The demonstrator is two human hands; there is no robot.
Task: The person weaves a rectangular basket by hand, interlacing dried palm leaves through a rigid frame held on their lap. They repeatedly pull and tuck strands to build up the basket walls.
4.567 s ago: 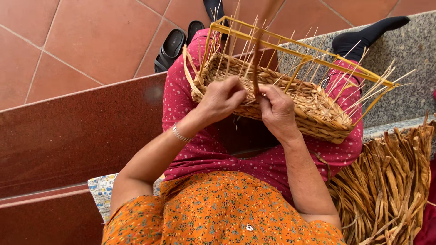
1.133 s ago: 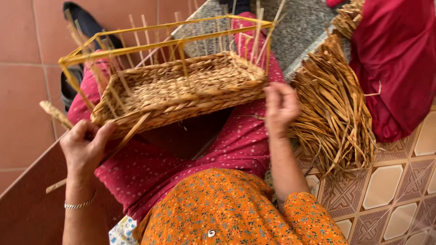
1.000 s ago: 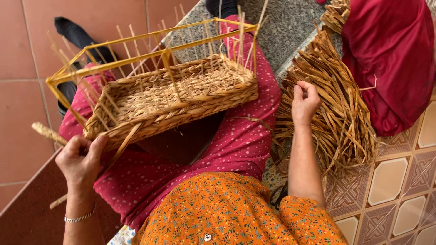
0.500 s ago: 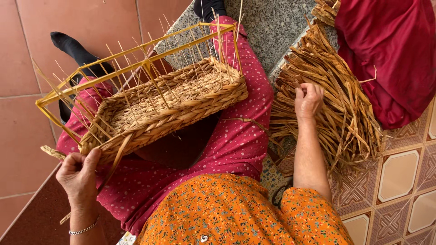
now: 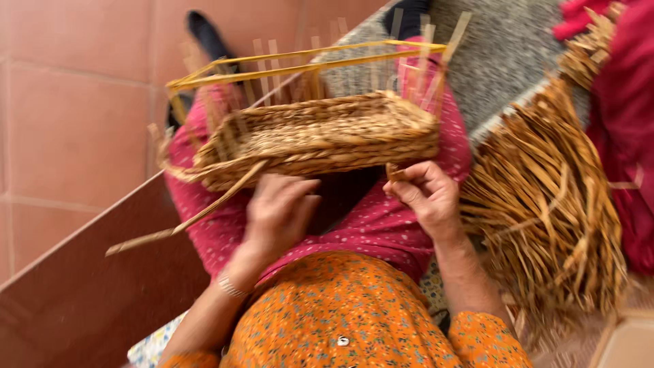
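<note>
Half-woven rectangular basket (image 5: 320, 136) rests on the person's lap, yellow frame and upright stakes standing above its woven wall. Left hand (image 5: 279, 211) sits just below the basket's near wall, fingers loosely curled, grasping nothing discernible. Right hand (image 5: 426, 194), at the basket's near right corner, pinches a straw strand (image 5: 395, 174). Loose straw bundle (image 5: 545, 204) lies right of the basket.

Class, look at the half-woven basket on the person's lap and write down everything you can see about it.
The basket is rectangular and shallow, woven from tan, straw-like dried strands. A yellow frame forms an open rim above the woven walls, with thin upright stakes standing unwoven between them, so the upper part is unfinished. It rests tilted on the person's pink-trousered lap. A long loose strand trails from its near left corner. The left hand sits just under its near wall; the right hand pinches a strand end at its lower right edge.
</note>
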